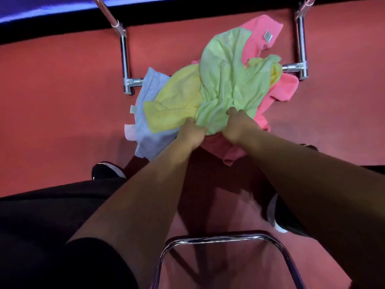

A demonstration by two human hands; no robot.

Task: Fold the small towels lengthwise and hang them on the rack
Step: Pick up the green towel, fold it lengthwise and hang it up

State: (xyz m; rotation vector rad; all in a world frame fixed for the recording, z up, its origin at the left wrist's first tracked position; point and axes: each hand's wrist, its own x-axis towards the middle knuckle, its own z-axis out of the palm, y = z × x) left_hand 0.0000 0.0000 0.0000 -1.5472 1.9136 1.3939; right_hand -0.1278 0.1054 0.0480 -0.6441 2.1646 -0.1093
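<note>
Gripping the green towel [227,80], left hand [190,135] and right hand [236,126] bunch its near edge above the chrome rack [126,57].

Towels: one crumpled heap, none folded, none hung

Green towel [227,80] on top, bunched, lower edge gripped in my left hand [191,135] and right hand [235,127]. Yellow towel [175,103] is creased and sits left of it, partly under. Pale blue towel [149,119] is furthest left, with a white tag at its edge. Pink towel [263,32] is at the bottom, showing at top right, right and below my hands, grey tag up. The heap covers the low crossbar of the chrome rack [124,59]; the rack's side tubes are bare.
</note>
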